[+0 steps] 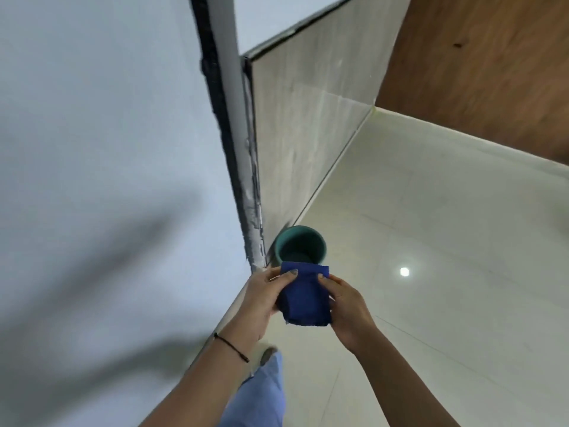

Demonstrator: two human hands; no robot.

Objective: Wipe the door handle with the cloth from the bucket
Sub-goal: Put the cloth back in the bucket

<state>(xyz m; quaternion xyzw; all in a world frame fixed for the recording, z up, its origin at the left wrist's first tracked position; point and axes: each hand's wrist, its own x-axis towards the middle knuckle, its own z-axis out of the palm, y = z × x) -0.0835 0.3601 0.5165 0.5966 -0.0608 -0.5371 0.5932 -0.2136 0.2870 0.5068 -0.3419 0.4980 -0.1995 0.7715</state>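
Note:
A folded dark blue cloth [306, 298] is held between both hands, just above and in front of a teal bucket [300, 244] that stands on the floor at the foot of the wall. My left hand [261, 298] grips the cloth's left side with its thumb on top. My right hand [348, 306] pinches the right side. The bucket's inside looks dark and its lower part is hidden by the cloth. No door handle is in view.
A pale wall [92, 149] fills the left, ending at a rough dark edge [228, 134] beside a grey tiled panel [311, 118]. A brown wooden surface [480, 72] stands at the back right. Glossy pale floor tiles [446, 257] spread right. My leg [261, 392] is below.

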